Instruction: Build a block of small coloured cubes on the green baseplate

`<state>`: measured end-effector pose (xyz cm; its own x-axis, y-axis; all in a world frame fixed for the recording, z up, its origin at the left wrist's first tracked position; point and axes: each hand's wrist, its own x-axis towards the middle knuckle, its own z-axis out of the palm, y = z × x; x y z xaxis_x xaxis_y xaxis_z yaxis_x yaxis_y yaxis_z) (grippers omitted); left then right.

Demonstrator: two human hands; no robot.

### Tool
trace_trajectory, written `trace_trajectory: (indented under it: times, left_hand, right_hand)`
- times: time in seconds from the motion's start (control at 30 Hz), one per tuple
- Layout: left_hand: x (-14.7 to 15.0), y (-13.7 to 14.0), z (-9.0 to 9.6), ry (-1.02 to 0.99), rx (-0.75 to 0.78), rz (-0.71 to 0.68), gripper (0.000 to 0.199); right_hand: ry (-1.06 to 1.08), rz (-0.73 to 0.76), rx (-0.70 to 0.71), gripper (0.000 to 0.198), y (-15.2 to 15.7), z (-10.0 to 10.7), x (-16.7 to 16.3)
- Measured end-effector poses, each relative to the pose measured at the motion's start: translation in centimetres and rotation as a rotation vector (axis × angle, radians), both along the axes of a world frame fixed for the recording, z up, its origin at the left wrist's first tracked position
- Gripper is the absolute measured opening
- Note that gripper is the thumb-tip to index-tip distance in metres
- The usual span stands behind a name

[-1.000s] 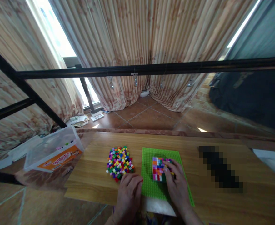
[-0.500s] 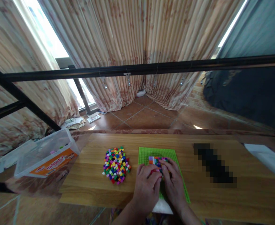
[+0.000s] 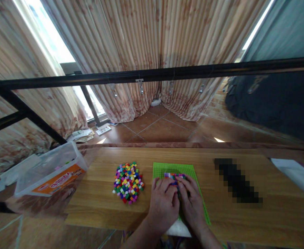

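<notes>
A green studded baseplate (image 3: 158, 168) lies on the wooden table, carrying a patch of small coloured cube bricks (image 3: 170, 175). Over the left side of that patch is my left hand (image 3: 163, 204), its fingers bent and drawn together, the tips down at the bricks. What they may hold is hidden. My right hand (image 3: 193, 202) rests along the patch's right side, thumb and fingers stretched forward and apart, touching the bricks. Both hands nearly meet in the middle and cover the patch's near part. Left of the baseplate is a loose pile of multicoloured cube bricks (image 3: 128, 182).
A clear plastic bin (image 3: 76, 152) with an orange label stands left of the table (image 3: 97, 204). A blurred-out dark object (image 3: 237, 181) lies on the right side. Beyond the table runs a black metal bar (image 3: 100, 79) before patterned curtains (image 3: 131, 38).
My left hand has shifted slightly, its fingers now spread further over the brick patch, and the red bit at its fingertips is less visible. My right hand stays nearly in place.
</notes>
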<state>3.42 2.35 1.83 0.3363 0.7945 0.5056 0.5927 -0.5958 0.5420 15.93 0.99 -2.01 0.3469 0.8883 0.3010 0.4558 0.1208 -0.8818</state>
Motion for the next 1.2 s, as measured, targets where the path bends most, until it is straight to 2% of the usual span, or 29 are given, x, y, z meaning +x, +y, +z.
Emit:
trace_trajectory:
  times: [0.27,0.5,0.9,1.2]
  left_hand:
    - [0.0,0.1,0.2,-0.012,-0.037,0.005,0.015]
    - [0.0,-0.1,-0.2,-0.059,-0.027,0.037,0.024]
    - [-0.5,-0.4,-1.5,-0.139,-0.047,0.066,0.028]
    - [-0.6,-0.4,-1.5,-0.175,-0.069,0.057,0.027]
  right_hand:
    - [0.041,0.054,0.009,0.029,-0.2,0.6,0.3]
    - [0.056,0.084,0.015,0.03,-0.4,0.9,0.4]
    - [0.054,0.069,-0.007,0.036,-0.4,1.0,0.3]
    - [0.045,0.085,-0.028,0.036,-0.4,1.0,0.4]
